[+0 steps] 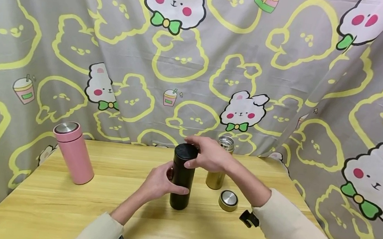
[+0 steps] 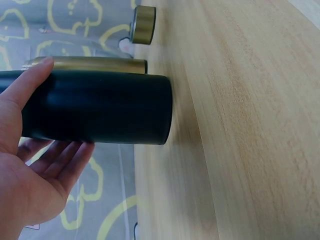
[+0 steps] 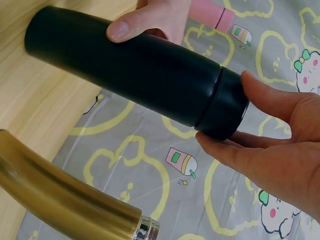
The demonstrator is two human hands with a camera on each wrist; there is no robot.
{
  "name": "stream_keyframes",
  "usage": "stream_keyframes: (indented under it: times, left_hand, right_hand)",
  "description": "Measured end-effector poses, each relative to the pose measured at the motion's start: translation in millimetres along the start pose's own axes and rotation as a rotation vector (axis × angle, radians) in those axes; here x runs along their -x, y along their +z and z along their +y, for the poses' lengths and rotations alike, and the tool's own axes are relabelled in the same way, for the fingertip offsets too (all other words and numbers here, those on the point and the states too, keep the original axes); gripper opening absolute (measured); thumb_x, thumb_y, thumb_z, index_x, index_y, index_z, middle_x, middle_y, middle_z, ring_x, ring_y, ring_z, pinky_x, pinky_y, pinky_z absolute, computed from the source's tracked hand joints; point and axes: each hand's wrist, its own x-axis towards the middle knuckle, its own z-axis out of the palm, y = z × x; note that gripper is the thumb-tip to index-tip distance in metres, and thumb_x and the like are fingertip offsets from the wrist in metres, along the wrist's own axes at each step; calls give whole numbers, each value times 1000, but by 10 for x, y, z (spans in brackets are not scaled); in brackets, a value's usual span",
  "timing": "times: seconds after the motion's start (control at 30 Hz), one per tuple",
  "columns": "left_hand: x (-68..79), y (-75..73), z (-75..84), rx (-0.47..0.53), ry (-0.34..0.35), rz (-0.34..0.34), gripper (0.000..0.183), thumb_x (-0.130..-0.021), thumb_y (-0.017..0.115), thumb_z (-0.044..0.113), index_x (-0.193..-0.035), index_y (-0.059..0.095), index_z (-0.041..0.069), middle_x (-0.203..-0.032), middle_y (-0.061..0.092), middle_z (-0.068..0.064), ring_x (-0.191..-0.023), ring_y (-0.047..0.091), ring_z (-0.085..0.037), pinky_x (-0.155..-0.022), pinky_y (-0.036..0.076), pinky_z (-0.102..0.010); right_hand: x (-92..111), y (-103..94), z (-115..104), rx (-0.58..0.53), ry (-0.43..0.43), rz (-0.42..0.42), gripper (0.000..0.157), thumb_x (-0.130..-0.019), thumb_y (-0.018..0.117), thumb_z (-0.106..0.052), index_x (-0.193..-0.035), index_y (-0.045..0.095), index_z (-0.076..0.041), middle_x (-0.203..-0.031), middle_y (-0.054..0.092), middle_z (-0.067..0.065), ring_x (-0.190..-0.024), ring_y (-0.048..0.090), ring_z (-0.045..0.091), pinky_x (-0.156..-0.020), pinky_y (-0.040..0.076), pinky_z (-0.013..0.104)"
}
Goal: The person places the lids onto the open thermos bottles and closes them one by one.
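Note:
A black thermos flask (image 1: 181, 180) stands upright on the wooden table in the head view. My left hand (image 1: 161, 182) grips its body from the left, thumb across the front; the left wrist view shows the fingers curled behind it. At the top, my right hand (image 1: 212, 155) pinches the black lid (image 3: 225, 105) between thumb and fingers. A thin seam shows between lid and body in the right wrist view. Behind the right forearm stands a gold thermos flask (image 1: 215, 179) with its steel mouth bare. Its gold and silver lid (image 1: 228, 200) lies on the table nearby.
A pink thermos flask (image 1: 76, 158) with its lid on stands at the table's left. Behind the wooden table (image 1: 115, 174) hangs a grey patterned curtain (image 1: 128, 50). Black wrist mounts (image 1: 249, 218) sit by both sleeves.

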Motion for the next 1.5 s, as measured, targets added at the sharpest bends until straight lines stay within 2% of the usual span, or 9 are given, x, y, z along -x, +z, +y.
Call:
stream_keyframes:
  times: [0.2, 0.43, 0.67, 0.77, 0.87, 1.03, 1.13, 1.3, 1.5]
  left_hand:
    - [16, -1, -7, 6, -5, 1, 72, -63, 96, 44, -124, 62, 24, -103, 73, 5, -93, 69, -11, -84, 56, -37]
    - [4, 6, -2, -1, -3, 5, 73, -65, 96, 43, -127, 61, 25, -106, 73, 5, -94, 68, -11, -85, 56, -38]
    - [5, 4, 10, -9, -3, -7, 76, -65, 95, 46, -130, 60, 25, -109, 72, 6, -96, 68, -11, -86, 56, -38]
    - [7, 3, 8, -9, -4, -4, 76, -65, 95, 46, -130, 60, 25, -109, 72, 6, -96, 68, -11, -86, 56, -38]
    - [6, 0, 6, -8, -3, 0, 76, -65, 95, 46, -130, 60, 25, -108, 72, 5, -96, 68, -11, -86, 56, -38]
    - [-3, -5, 4, -18, -1, 5, 74, -64, 95, 47, -125, 62, 24, -106, 72, 5, -94, 68, -11, -85, 56, -38]
    - [-9, -8, 4, -26, -5, 10, 72, -63, 95, 48, -122, 62, 24, -104, 72, 5, -93, 68, -11, -84, 56, -38]
    - [-23, -7, 2, -30, -4, 18, 71, -62, 96, 47, -121, 63, 24, -102, 73, 5, -92, 68, -11, -83, 56, -37]
    - [-18, -5, 6, -38, -11, 12, 72, -63, 95, 47, -123, 63, 23, -103, 72, 5, -92, 68, -11, -82, 56, -37]
  right_hand:
    - [0, 4, 0, 3, 1, -13, 65, -85, 78, -11, -146, 54, -9, -135, 65, 12, -113, 65, 23, -98, 52, 41]
    - [-19, 24, -3, -2, 64, 89, 59, -78, 88, -23, -131, 65, -12, -122, 71, 5, -105, 67, 20, -94, 52, 39]
    - [-29, 57, 13, 48, 90, 139, 61, -75, 90, -37, -123, 63, -10, -115, 70, 5, -106, 65, 21, -94, 52, 40]
    - [-29, 59, 16, 52, 99, 130, 64, -75, 90, -39, -124, 61, -9, -115, 68, 6, -107, 64, 22, -94, 51, 41]
    - [-22, 49, 21, 32, 85, 101, 68, -78, 89, -37, -132, 58, -9, -124, 66, 8, -113, 63, 24, -98, 51, 43]
    - [-20, 7, 30, -85, 21, 0, 70, -85, 82, -15, -147, 49, -7, -141, 60, 14, -126, 60, 27, -107, 47, 44]
    - [-22, -12, 20, -102, 0, -42, 68, -87, 77, -6, -148, 49, -7, -141, 60, 14, -123, 60, 27, -106, 48, 43]
    - [-22, -19, 3, -19, -14, -32, 62, -87, 76, -8, -145, 54, -10, -137, 63, 12, -117, 62, 25, -101, 50, 42]
    - [-34, -4, 11, -5, 8, 11, 61, -83, 81, -13, -139, 59, -11, -133, 66, 10, -112, 65, 25, -98, 51, 42]
